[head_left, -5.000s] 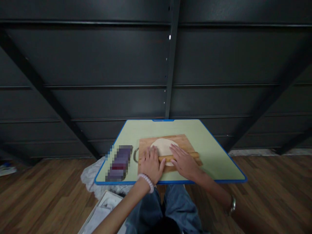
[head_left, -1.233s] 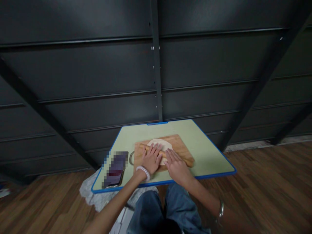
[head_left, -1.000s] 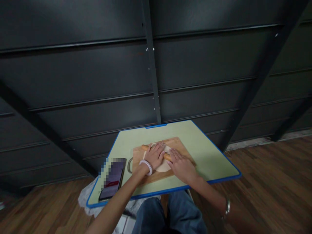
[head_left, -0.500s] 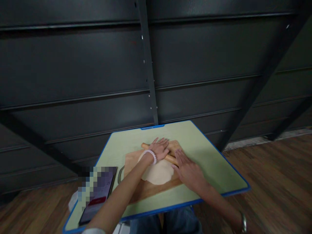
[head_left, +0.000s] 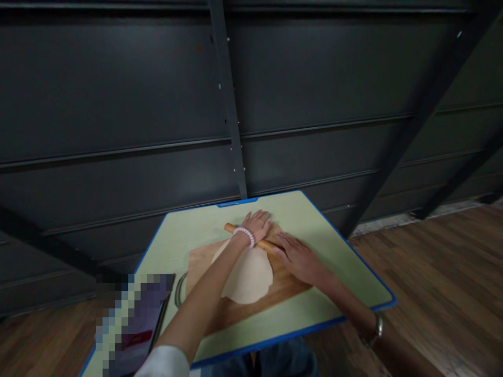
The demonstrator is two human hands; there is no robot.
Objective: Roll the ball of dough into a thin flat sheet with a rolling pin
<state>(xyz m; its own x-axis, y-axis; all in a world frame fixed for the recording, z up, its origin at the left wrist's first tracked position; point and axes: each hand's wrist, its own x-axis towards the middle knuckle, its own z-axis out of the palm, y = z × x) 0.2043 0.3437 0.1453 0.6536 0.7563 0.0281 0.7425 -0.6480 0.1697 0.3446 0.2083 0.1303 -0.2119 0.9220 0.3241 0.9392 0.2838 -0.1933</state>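
A wooden rolling pin (head_left: 266, 246) lies slantwise across the far part of a wooden cutting board (head_left: 231, 315). Flat and stretched out, my left hand (head_left: 258, 225) rests over the pin's left half, its fingers reaching beyond it. My right hand (head_left: 301, 259) lies over the pin's right end, palm down with fingers extended. Between my forearms and nearer to me spreads a thin, pale sheet of dough (head_left: 249, 277), roughly round. My left forearm hides its left side. A pale beaded bracelet (head_left: 244, 236) circles my left wrist.
The board sits on a small pale green table (head_left: 330, 243) with a blue edge. A phone (head_left: 143, 327), partly pixelated, lies at the table's near left. The board's metal handle (head_left: 179, 289) points left. A dark panelled wall (head_left: 157, 94) stands behind the table.
Both hands and the rolling pin have moved away from me over the board, so more of the dough shows. The camera view has also shifted, with table and phone now further left.
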